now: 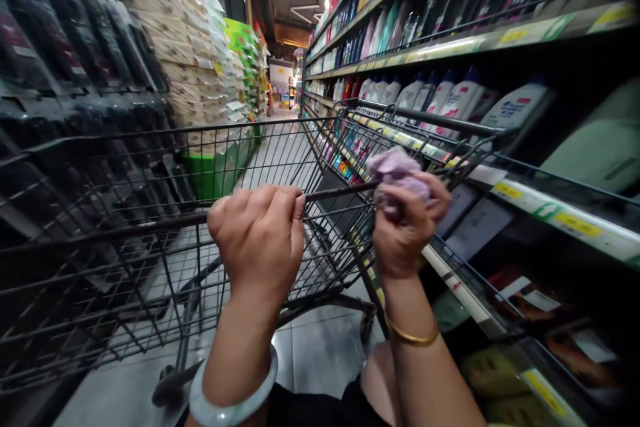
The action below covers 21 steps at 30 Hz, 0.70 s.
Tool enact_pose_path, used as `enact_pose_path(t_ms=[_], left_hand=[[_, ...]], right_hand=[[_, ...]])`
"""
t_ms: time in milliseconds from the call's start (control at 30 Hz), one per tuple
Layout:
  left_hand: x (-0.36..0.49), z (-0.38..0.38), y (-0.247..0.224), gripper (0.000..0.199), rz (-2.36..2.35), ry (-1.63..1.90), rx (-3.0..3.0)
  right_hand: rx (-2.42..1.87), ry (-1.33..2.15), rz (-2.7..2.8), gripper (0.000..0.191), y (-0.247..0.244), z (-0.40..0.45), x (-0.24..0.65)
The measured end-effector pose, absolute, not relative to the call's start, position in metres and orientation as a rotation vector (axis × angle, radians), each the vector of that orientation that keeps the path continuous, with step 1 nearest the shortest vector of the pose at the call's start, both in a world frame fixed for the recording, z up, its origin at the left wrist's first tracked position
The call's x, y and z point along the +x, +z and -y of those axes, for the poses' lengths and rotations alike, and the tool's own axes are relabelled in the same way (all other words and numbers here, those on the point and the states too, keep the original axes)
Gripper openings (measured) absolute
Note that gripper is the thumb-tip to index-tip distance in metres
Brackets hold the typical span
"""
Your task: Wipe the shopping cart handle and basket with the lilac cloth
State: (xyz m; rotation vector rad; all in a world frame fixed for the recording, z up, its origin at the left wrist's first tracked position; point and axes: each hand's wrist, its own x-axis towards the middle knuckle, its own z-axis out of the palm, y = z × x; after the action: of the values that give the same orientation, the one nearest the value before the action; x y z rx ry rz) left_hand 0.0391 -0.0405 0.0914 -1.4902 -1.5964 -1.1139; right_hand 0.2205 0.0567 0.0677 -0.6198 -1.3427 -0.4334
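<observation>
A dark wire shopping cart (150, 247) stretches across the view in front of me. My left hand (260, 233) is closed in a fist round the cart's upper rail, with a pale bangle at the wrist. To its right, my right hand (407, 227) has its fingers closed on a crumpled light purple cloth (395, 170), held against the same rail. A gold bracelet circles the right wrist. Through the wire mesh, the cart's basket shows no goods that I can make out.
Shelves (565, 207) with rows of bottles (460, 103) run close along the right side. Packaged goods (185, 47) are stacked high on the left, above a green base (215, 170). Between them a tiled aisle (280, 153) leads away. A cart wheel (367, 327) stands near my legs.
</observation>
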Motion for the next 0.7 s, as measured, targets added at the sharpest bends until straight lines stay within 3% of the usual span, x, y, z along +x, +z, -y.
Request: enact_pose_path(t_ms=[133, 367, 567, 700], left_hand=[[0.042, 0.037, 0.090, 0.022, 1.546, -1.171, -1.467], [0.044, 0.038, 0.093, 0.018, 1.553, -1.145, -1.470], [0.047, 0.037, 0.093, 0.015, 1.516, -1.175, -1.453], [0.047, 0.036, 0.092, 0.016, 1.535, -1.173, -1.445]], right_hand=[[-0.718, -0.347, 1.110, 0.030, 0.065, -0.053, 0.213], [-0.455, -0.420, 1.588, 0.031, 0.051, -0.021, 0.182], [-0.723, -0.092, 0.991, 0.055, 0.055, -0.074, 0.244], [-0.581, 0.085, 1.340, 0.042, 0.057, -0.042, 0.215]])
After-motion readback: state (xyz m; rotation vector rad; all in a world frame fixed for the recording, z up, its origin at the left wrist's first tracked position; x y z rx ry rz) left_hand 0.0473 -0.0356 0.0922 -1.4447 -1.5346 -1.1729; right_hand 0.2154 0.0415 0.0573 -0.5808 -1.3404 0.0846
